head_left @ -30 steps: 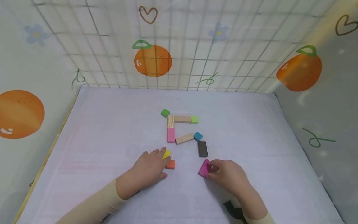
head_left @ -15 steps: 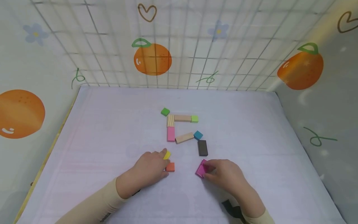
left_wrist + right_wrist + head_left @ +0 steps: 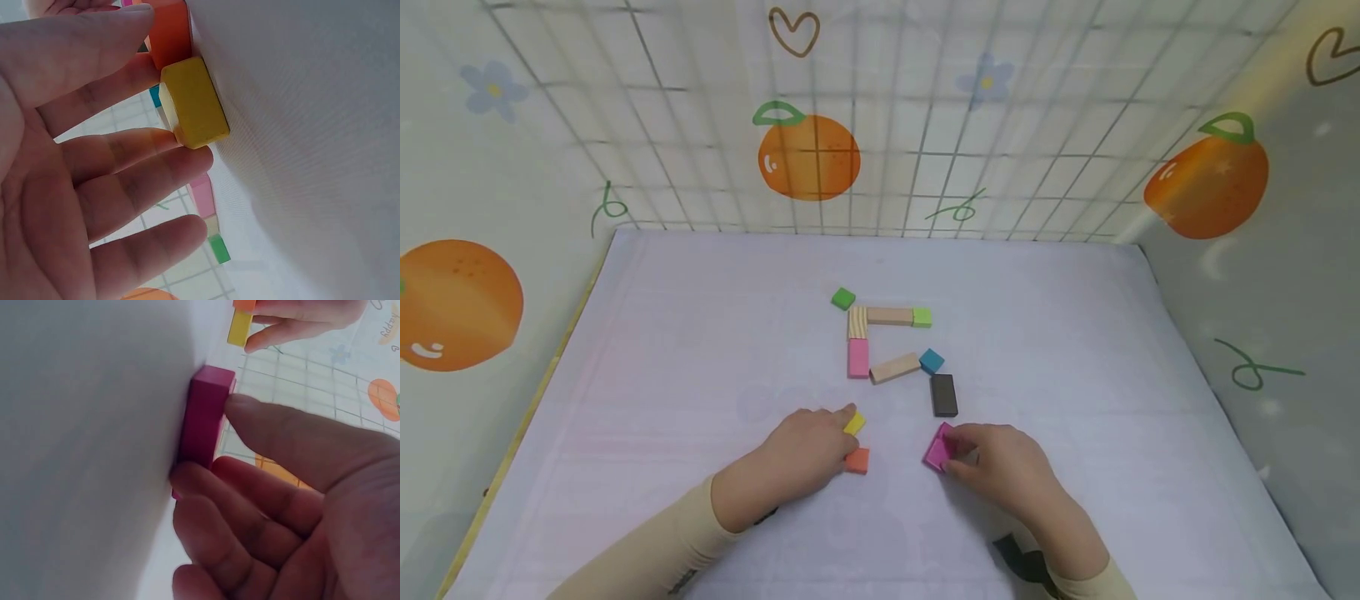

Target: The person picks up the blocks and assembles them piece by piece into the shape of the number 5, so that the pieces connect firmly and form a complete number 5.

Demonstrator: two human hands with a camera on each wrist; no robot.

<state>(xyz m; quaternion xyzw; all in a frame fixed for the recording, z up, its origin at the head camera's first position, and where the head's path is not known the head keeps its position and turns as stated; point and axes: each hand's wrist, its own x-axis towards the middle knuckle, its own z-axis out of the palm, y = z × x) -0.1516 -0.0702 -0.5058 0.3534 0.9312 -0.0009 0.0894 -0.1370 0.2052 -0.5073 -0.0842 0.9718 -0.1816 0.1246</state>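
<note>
My left hand (image 3: 808, 450) touches a yellow block (image 3: 854, 423) and an orange block (image 3: 857, 461) with fairly straight fingers. In the left wrist view the yellow block (image 3: 195, 103) meets the orange block (image 3: 170, 31), and the thumb lies across near the orange one. Across the table, my right hand (image 3: 1011, 467) pinches a magenta block (image 3: 937, 451) between thumb and fingers, low on the cloth. Seen from the right wrist, the magenta block (image 3: 206, 419) has the thumb on one edge and fingertips at its lower end.
Beyond the hands, a dark block (image 3: 944, 395), a blue cube (image 3: 932, 361), a tan block (image 3: 895, 368) and a pink block (image 3: 858, 358) lie in a chain. Farther back are a striped block (image 3: 857, 322), a brown block (image 3: 890, 317), a light green cube (image 3: 922, 317) and a green cube (image 3: 843, 298).
The left hand has slid the orange block toward the person and the yellow one toward the person and rightward. The right hand has shifted slightly left with the magenta block.
</note>
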